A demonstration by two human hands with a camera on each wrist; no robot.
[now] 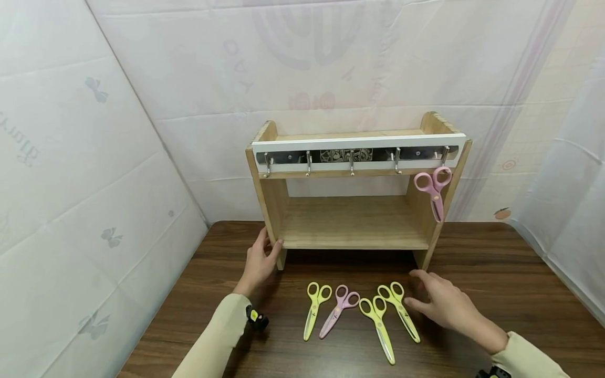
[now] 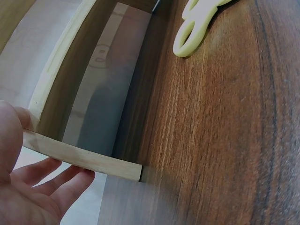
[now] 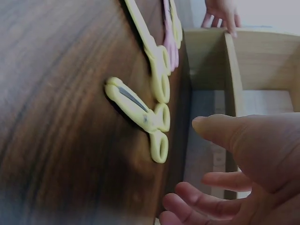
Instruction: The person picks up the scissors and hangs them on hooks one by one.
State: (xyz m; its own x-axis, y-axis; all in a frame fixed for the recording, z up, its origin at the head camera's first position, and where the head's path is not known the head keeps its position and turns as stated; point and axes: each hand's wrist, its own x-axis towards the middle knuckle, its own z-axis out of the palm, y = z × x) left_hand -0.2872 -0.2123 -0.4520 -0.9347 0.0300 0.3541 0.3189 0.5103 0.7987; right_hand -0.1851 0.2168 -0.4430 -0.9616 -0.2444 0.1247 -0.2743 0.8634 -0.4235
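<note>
My left hand [image 1: 260,260] grips the lower left side panel of a two-tier wooden shelf [image 1: 350,223]. In the left wrist view the thumb lies inside the panel [image 2: 84,157] and the fingers outside it. My right hand [image 1: 444,299] is held with fingers spread and nothing between them, near the shelf's right foot. Just left of it lie yellow scissors [image 1: 399,311], with a second yellow pair [image 1: 378,325] overlapping them in the head view. Pink scissors [image 1: 339,310] and another yellow pair [image 1: 314,310] lie further left. All have their handles toward the shelf.
A white hook rail [image 1: 331,142] with several metal hooks runs across the shelf's upper front. Pink scissors [image 1: 436,191] hang from its rightmost hook. The dark wooden table [image 1: 496,262] is backed by a pale cloth wall [image 1: 189,94].
</note>
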